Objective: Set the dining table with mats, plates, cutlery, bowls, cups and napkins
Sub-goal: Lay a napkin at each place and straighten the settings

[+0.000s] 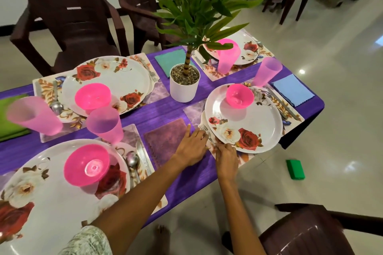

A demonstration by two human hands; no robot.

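Observation:
A fork (204,129) lies on the floral mat (244,156) at the left rim of a white rose-patterned plate (250,123) that carries a pink bowl (239,96). My right hand (226,156) pinches the fork's handle end near the table edge. My left hand (191,147) lies flat, fingers straight, between the fork and a purple napkin (163,138). A pink cup (267,71) and a blue napkin (292,89) sit beyond this plate. Three other places are laid with plates, pink bowls and cups.
A potted plant in a white pot (183,87) stands mid-table on the purple cloth (165,109). Brown plastic chairs stand at the far side (68,16) and near right (310,232). A green box (295,169) lies on the tiled floor.

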